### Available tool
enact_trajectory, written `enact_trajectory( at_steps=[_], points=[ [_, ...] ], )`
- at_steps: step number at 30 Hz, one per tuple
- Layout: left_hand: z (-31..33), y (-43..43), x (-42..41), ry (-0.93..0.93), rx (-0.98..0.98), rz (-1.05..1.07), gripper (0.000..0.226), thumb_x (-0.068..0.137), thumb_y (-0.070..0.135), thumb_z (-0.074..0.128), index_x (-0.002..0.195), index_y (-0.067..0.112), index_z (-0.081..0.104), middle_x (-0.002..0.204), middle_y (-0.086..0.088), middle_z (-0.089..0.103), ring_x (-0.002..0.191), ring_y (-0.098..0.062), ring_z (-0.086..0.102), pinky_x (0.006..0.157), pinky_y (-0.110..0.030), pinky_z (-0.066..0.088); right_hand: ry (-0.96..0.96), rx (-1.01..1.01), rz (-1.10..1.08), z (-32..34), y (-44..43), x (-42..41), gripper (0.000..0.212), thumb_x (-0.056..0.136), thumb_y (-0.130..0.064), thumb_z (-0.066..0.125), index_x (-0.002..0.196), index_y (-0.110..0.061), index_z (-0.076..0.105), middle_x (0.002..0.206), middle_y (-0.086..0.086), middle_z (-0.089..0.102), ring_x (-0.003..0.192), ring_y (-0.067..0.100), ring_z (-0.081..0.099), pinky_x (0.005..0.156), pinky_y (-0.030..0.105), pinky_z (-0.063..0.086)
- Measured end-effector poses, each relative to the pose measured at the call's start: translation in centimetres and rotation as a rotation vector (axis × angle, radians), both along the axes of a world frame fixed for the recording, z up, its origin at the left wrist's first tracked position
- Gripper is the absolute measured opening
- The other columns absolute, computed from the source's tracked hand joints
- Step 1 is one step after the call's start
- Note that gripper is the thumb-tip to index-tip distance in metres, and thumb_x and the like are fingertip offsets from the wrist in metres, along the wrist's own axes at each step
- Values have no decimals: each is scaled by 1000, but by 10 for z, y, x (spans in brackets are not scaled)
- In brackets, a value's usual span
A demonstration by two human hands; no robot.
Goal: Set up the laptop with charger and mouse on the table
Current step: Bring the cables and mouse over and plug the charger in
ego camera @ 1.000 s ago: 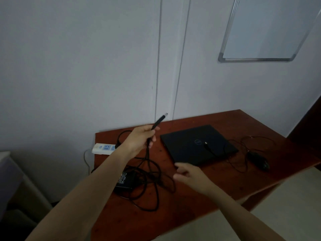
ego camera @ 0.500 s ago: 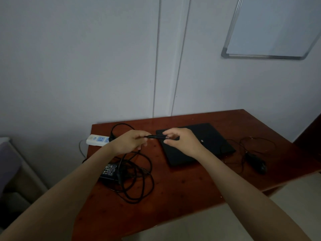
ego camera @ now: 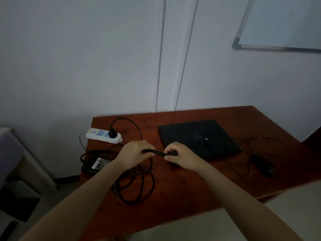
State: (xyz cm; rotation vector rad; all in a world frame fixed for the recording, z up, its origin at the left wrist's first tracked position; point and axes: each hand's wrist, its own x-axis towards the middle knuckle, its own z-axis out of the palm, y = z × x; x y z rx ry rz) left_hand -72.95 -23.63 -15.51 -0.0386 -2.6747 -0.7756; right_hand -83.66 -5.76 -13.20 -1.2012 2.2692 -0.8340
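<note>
Right hand (ego camera: 180, 157) has joined left hand (ego camera: 133, 153): both now pinch the charger plug lead (ego camera: 157, 152), lowered just left of the closed laptop (ego camera: 191, 134) on the worktop (ego camera: 191, 188). Plug-in likely next.

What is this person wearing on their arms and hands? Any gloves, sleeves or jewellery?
Nothing is visible. The left hand and right hand are ungloved, and the left forearm and right forearm are bare to the picture's edge, with no sleeves. I see no watch, bracelet or rings, though the light is dim.
</note>
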Motion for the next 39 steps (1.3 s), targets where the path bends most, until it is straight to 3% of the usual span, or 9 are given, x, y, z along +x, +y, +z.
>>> enact_trajectory(
  at_steps=[3,11,14,19,24,28,31,35,39],
  points=[
    [-19,-17,2,14,-202,20,31,78,39,50,86,20,73,77,6,71,67,-5,63,57,-16,45,-41,123,-3,-25,-3,-7,34,90,-29,58,122,-20,54,122,-2,49,115,9,42,91,19,30],
    [-57,-68,-38,-156,-109,476,22,94,27,49,102,9,58,68,-4,59,58,-19,55,46,-25,36,-132,374,-266,-73,-13,-75,49,93,-41,47,137,-21,38,134,6,47,122,17,45,99,29,37],
    [-73,-81,-63,-189,-184,451,17,76,20,75,78,11,60,45,0,55,33,-14,49,30,-13,13,-32,452,-286,-83,-28,-106,48,93,-42,46,136,-20,41,134,5,47,123,17,43,101,31,36],
    [-103,-93,-110,-213,-314,445,36,55,26,87,56,15,53,31,3,41,20,-9,33,42,-9,-8,275,550,-289,-104,-62,-146,49,95,-45,39,137,-20,39,143,6,38,133,21,32,105,37,33],
    [-122,-92,-141,-352,-420,437,23,96,29,44,88,11,56,75,-5,64,56,-16,48,40,-23,22,451,621,-197,-132,-82,-170,58,96,-49,29,146,-22,20,156,10,13,144,25,9,114,40,19],
    [-144,-99,-165,-210,-399,431,26,77,28,63,55,13,59,66,-3,58,50,-17,56,34,-17,28,410,664,-226,-156,-83,-174,66,93,-60,17,148,-24,10,157,9,3,145,25,0,116,41,9],
    [-156,-99,-178,-208,-457,455,22,59,26,83,56,15,64,75,-2,64,69,-21,63,46,-24,45,385,645,-267,-168,-84,-167,87,74,-69,-6,149,-24,5,157,10,-3,145,25,-7,116,41,0],
    [-163,-98,-191,-185,-471,468,10,65,23,76,66,15,70,97,-5,69,103,-26,54,74,-36,53,382,633,-309,-173,-86,-164,95,66,-68,-14,149,-24,2,157,9,-5,145,24,-9,116,41,-4],
    [-171,-97,-199,-199,-525,451,17,59,27,83,67,15,73,101,-5,71,106,-26,63,80,-39,54,391,646,-299,-174,-85,-166,102,61,-75,-21,148,-25,-2,157,8,-8,144,23,-12,115,41,-6]
  ],
)
